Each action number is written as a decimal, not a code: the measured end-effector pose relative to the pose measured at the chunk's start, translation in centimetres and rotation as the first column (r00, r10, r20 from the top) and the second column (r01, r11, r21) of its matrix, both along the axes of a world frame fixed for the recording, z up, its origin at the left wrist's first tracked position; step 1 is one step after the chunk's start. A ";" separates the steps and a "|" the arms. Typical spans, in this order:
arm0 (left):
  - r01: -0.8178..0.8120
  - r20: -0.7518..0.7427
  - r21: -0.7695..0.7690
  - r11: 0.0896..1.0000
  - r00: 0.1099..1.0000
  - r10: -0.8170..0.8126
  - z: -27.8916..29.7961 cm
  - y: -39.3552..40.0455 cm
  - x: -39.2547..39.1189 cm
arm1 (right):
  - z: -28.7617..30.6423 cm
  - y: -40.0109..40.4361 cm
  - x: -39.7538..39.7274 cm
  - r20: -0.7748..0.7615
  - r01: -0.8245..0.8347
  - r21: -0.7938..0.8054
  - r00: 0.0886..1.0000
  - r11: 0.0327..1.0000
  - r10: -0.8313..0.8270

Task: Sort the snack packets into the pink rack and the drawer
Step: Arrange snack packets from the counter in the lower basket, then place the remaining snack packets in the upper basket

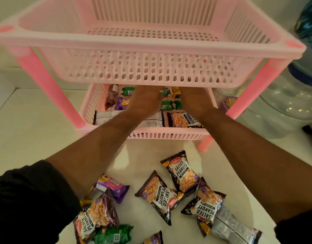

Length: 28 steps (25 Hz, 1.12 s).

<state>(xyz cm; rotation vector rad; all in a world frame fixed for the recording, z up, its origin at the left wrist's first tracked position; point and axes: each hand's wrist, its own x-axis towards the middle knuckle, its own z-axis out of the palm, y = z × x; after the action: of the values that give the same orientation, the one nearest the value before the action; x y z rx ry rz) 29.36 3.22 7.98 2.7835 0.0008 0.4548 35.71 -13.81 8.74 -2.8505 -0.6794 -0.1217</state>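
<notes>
Here, hands: left hand (144, 101) and right hand (195, 99) both reach into the lower tier of the pink rack (151, 48); fingers hidden under the upper basket, so grip cannot be told.
Lower tier: holds green, purple, brown and salted-peanut packets (184, 119).
Counter (37, 129): loose peanut packets (181, 171), a purple packet (113, 186), a green packet (113, 234).

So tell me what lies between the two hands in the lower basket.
Head view: green packets lie between the left hand and right hand, in the lower basket.
</notes>
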 end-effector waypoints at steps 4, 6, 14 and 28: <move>0.133 0.153 -0.010 0.991 0.980 -0.130 0.3 -0.2 -5.7 | 1.2 -2.2 -5.4 0.122 -0.152 -0.065 0.980 0.986 0.159; 0.180 0.183 -0.052 0.982 0.969 -0.168 0.1 -0.7 -8.4 | 1.7 -3.5 -8.2 0.146 -0.158 -0.041 0.976 0.987 0.163; 0.481 -0.159 -0.220 0.849 0.841 -0.517 -4.9 -3.9 -21.0 | -0.4 -11.5 -20.6 0.010 0.039 -0.038 0.999 0.998 -0.039; 0.621 -0.460 0.193 0.759 0.741 -0.489 -11.5 -6.8 -23.4 | -8.7 -13.6 -29.0 -0.333 0.036 -0.399 0.925 0.916 -0.181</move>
<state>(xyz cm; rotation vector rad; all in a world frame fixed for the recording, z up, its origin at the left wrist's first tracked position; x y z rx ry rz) 5.96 -3.55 -3.55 2.9358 -0.8955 -0.2838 6.73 -27.39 0.04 -3.1486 -0.5051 0.5788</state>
